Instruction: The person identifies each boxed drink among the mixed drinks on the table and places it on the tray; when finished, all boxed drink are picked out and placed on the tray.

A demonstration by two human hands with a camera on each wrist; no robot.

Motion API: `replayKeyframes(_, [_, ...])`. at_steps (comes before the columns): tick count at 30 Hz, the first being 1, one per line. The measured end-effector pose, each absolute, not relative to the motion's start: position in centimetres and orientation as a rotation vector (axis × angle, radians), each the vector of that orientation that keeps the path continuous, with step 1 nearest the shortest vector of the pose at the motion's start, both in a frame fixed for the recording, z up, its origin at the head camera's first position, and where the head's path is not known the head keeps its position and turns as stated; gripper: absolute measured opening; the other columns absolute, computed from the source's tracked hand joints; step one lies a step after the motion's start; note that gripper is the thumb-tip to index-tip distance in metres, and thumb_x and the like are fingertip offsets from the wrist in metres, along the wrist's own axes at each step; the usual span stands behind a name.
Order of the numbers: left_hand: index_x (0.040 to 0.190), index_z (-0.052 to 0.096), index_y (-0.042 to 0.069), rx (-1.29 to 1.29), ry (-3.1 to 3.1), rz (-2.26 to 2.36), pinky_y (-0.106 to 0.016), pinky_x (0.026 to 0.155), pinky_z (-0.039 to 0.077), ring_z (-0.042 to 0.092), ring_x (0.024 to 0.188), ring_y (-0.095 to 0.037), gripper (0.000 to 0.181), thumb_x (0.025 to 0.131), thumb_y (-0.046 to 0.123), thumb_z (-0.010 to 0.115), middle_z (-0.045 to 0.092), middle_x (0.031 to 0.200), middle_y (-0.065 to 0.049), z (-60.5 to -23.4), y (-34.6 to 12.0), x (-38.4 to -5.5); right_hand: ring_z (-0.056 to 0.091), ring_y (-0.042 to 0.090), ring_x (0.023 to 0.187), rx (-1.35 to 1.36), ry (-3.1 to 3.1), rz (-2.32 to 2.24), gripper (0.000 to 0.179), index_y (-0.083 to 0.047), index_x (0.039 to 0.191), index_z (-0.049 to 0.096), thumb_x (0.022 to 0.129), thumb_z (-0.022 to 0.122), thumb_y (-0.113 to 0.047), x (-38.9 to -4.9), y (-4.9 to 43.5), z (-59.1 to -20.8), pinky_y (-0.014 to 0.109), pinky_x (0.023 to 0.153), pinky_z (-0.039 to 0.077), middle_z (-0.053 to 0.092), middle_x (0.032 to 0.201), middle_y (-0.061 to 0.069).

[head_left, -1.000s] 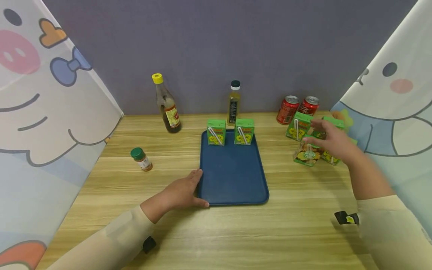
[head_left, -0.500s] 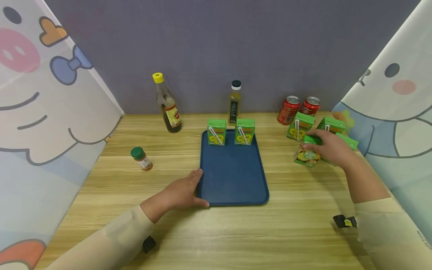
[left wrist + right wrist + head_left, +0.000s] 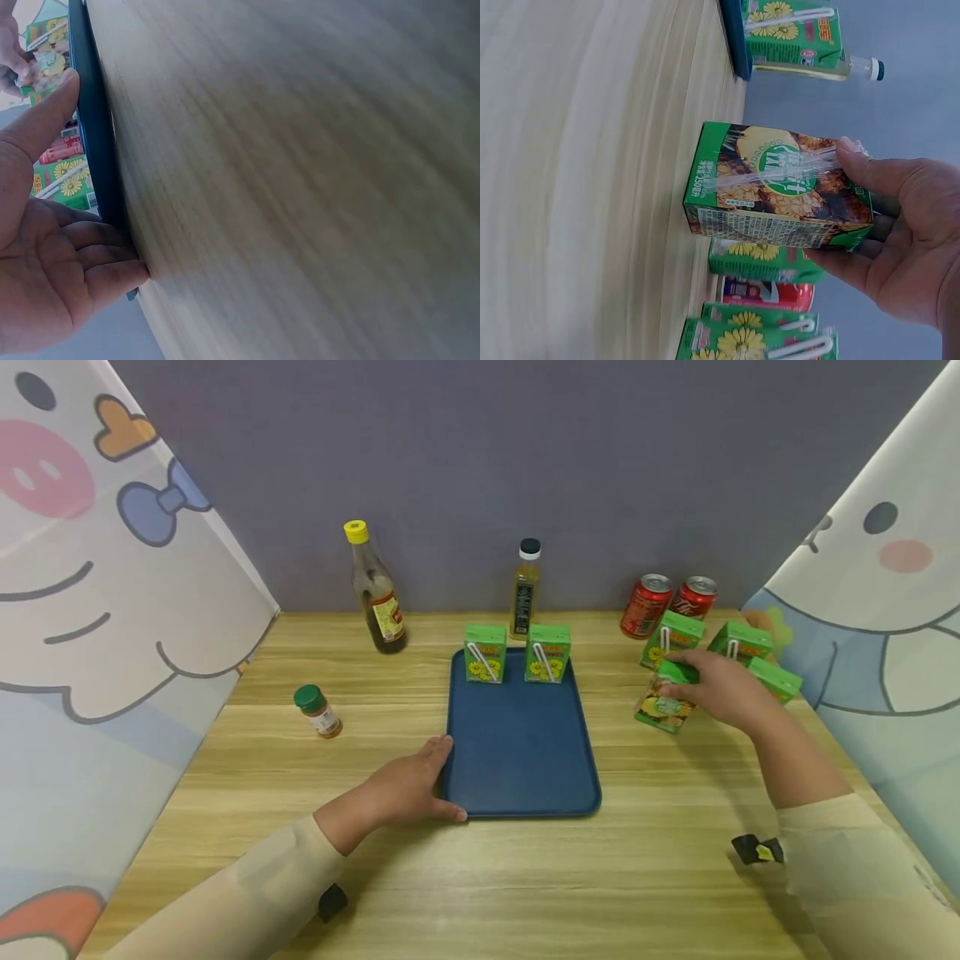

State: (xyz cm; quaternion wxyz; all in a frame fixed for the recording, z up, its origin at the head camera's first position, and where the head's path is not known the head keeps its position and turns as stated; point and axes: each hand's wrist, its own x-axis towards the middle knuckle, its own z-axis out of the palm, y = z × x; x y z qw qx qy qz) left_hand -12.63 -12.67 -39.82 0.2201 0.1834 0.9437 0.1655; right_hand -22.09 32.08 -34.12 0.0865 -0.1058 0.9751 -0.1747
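Observation:
My right hand [image 3: 723,689] grips a juice box [image 3: 663,708] near its top, thumb on one side and fingers behind. In the right wrist view the juice box [image 3: 780,187] shows a pineapple print and a wrapped straw, and it is tilted. The left hand [image 3: 397,789] rests at the front left corner of a dark blue tray [image 3: 525,752]; its fingers lie along the tray's side in the left wrist view, with the thumb on the edge. Two green chrysanthemum drink boxes, one left [image 3: 484,656] and one right [image 3: 547,656], stand at the tray's back end.
Several green drink boxes [image 3: 775,679] stand behind the right hand, partly hidden, with two red cans [image 3: 647,608] farther back. A yellow-capped sauce bottle [image 3: 381,610] and a small green-lidded jar [image 3: 321,714] stand left. Behind the tray is an oil bottle [image 3: 524,597].
My right hand has come down onto the pineapple juice box, closed round its top and shifted it slightly left, tilting it. The left hand stays at the tray.

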Motion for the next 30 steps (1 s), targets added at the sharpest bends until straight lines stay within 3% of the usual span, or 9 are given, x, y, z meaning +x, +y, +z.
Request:
replayKeyframes(10, [0.157, 0.016, 0.002, 0.503, 2.604, 0.452, -0.046, 0.116, 0.031, 0.022, 0.149, -0.03, 0.112, 0.079, 0.057, 0.075, 0.017, 0.163, -0.017, -39.7, -12.4, -12.6, 0.048, 0.046, 0.126, -0.425, 2.951, -0.618, 0.066, -0.01, 0.148, 0.044, 0.095, 0.062, -0.045, -22.6, 27.5, -32.7, 0.063, 0.098, 0.04, 0.046, 0.146, 0.022])
replayKeyframes(16, [0.157, 0.016, 0.002, 0.512, 2.608, 0.458, -0.047, 0.115, 0.032, 0.024, 0.148, -0.031, 0.112, 0.079, 0.057, 0.075, 0.017, 0.162, -0.018, -39.6, -12.5, -12.6, 0.057, 0.035, 0.114, -0.53, 2.938, -0.689, 0.064, -0.013, 0.146, 0.047, 0.093, 0.065, -0.044, -23.0, 23.8, -32.0, 0.054, 0.091, 0.045, 0.052, 0.142, 0.015])
replayKeyframes(21, [0.157, 0.016, 0.002, 0.517, 2.618, 0.449, -0.046, 0.115, 0.033, 0.025, 0.148, -0.031, 0.112, 0.079, 0.058, 0.075, 0.018, 0.162, -0.018, -39.7, -12.6, -12.6, 0.052, 0.034, 0.126, -0.622, 2.897, -0.721, 0.064, -0.014, 0.145, 0.049, 0.091, 0.068, -0.043, -23.6, 20.4, -32.4, 0.054, 0.098, 0.044, 0.051, 0.145, 0.012])
replayKeyframes(30, [0.157, 0.017, 0.002, 0.515, 2.62, 0.449, -0.047, 0.115, 0.032, 0.025, 0.148, -0.031, 0.112, 0.079, 0.058, 0.075, 0.018, 0.162, -0.018, -39.8, -12.5, -12.6, 0.049, 0.032, 0.13, -0.759, 2.859, -0.697, 0.062, -0.016, 0.144, 0.05, 0.091, 0.069, -0.041, -24.1, 15.3, -33.6, 0.051, 0.103, 0.042, 0.05, 0.146, 0.011])
